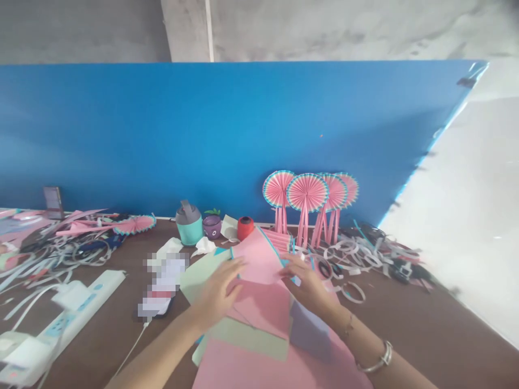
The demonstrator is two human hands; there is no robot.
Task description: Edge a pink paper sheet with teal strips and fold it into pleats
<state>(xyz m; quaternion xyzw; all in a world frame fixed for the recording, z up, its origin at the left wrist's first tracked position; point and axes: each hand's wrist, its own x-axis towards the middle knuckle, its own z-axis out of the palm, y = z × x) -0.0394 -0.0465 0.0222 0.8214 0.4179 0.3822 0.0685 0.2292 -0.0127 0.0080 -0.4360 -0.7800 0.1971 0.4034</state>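
My left hand [219,292] rests on a pink sheet of paper with a teal edge [259,259], its fingers pinching the sheet's left edge. My right hand [310,283] grips the same sheet at its right edge, fingers curled. The sheet lies tilted on top of a loose pile of pink, pale green and lilac papers [259,335] on the brown table [405,324]. A silver bracelet is on my right wrist.
Several pink pleated paper fans on sticks [308,202] lean against the blue wall. White paper strips and rings [357,254] litter the right. A teal bottle [189,222], a purple pot, a red spool [245,227], a white power strip [77,305] and more scraps lie left.
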